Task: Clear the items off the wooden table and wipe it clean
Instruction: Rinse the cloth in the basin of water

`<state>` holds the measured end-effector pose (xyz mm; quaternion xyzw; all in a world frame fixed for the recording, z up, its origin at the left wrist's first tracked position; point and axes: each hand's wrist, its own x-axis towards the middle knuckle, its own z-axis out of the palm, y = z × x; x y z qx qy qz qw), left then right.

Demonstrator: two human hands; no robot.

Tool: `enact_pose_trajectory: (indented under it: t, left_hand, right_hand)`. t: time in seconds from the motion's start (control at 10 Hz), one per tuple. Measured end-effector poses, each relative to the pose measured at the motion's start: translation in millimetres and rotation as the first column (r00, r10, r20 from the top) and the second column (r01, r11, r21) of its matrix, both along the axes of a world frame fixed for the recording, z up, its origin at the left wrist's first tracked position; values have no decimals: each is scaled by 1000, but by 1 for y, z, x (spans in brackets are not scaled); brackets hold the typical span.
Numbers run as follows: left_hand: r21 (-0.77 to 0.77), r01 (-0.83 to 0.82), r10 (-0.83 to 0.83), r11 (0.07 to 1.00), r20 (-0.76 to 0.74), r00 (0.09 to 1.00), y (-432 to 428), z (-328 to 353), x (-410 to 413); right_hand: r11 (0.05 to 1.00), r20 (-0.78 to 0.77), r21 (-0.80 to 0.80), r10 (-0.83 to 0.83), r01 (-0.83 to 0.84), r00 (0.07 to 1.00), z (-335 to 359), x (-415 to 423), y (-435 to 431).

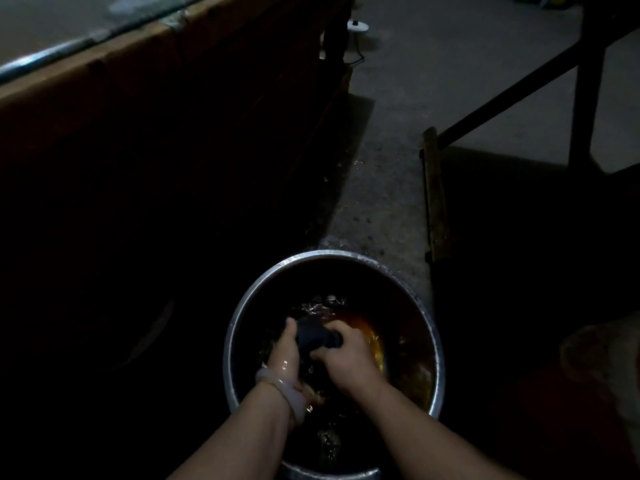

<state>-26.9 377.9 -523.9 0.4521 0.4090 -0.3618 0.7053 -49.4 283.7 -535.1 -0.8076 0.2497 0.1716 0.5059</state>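
Note:
A round metal basin [242, 306] with dark water stands on the floor below me. Over it, my left hand [284, 351] and my right hand [346, 355] both grip a dark, twisted cloth [317, 336], one at each end. The left wrist carries a pale bangle and looks wet. The wooden table [104, 74] shows at the upper left as a brown side panel with its top edge; most of it lies in shadow.
Grey concrete floor [415, 98] runs between the table and a dark wooden frame [585, 81] at the right. A wooden plank [434, 192] lies on edge near the basin. A small white object [357, 26] sits on the far floor.

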Motion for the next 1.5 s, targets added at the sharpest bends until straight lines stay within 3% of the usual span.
enact_pose_trajectory:
  t: [0.1,0.2,0.3,0.4,0.5,0.6,0.7,0.8,0.9,1.0,1.1,1.2,1.3,1.4,1.5]
  left_hand:
    - [-136,-17,27,991,75,997,14,6,8]
    - [-186,96,-59,978,193,979,19,19,10]
    - [-108,97,-74,989,199,977,18,17,4]
    - [10,114,-114,993,236,965,8,28,-3]
    - [-65,57,-45,996,179,983,0,9,4]
    - [185,249,-288,951,227,930,-8,13,5]
    - [310,229,-321,923,289,902,-4,10,6]
    - [383,72,-214,921,342,915,7,11,7]
    - [491,151,-287,858,216,933,14,-5,7]
    - [391,221,-279,893,97,955,6,-11,0]
    - [110,82,-85,991,23,996,-4,-3,-3]
    - [-85,-55,56,995,11,998,7,3,2]
    - [-167,-45,65,985,113,991,13,14,7]
    - [-175,-17,46,984,162,986,7,28,7]
    - [-183,-58,79,981,106,991,2,35,6]
  right_hand:
    - [998,223,19,49,-55,974,30,-5,14]
    - [991,357,-45,137,-129,924,59,-16,29]
    - [984,388,-164,131,-72,912,60,-10,29]
    - [948,356,-319,127,-7,926,53,1,21]
    - [908,314,-418,161,-16,936,44,9,7]
    - [853,197,-518,182,-55,963,29,16,-12]
    - [774,86,-618,239,-136,967,11,12,-30]
    - [793,69,-593,223,-140,972,0,2,-44]
    - [763,-118,-595,226,-251,967,-8,-6,-43]
    - [905,-213,-393,84,-164,974,-10,-9,-27]
    - [998,-122,-54,-40,33,992,-6,-2,-7]
    - [998,95,4,-64,63,993,10,3,10]
    - [994,304,107,-30,-3,952,39,0,25]
    - [999,410,-35,34,-21,911,51,1,28]
    - [976,397,-218,98,-10,913,45,9,21]
